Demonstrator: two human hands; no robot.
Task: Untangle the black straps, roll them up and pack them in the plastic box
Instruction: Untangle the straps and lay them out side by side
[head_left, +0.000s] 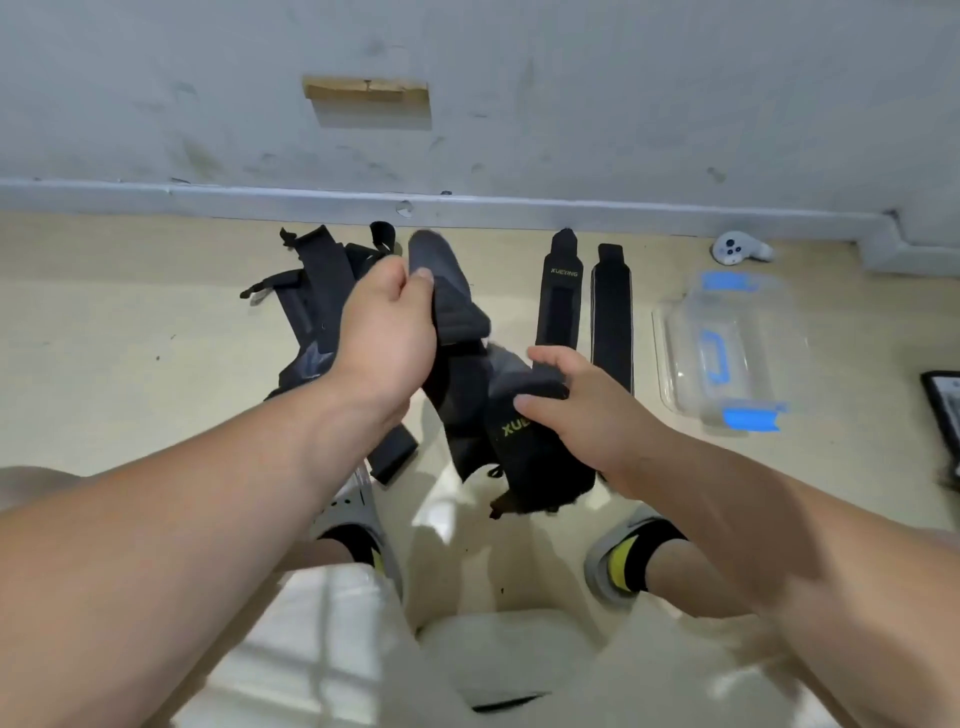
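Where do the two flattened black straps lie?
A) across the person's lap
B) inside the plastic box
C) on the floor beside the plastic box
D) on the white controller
C: both straps lie side by side on the floor, just left of the plastic box.

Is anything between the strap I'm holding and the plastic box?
On the floor, two flat straps lie between the held strap and the plastic box, low enough to lift over. The box's lid appears closed.

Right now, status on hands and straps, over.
Left hand and right hand both grip a tangled black strap, lifted. Two flat straps lie beside the plastic box. Nothing rolled yet.
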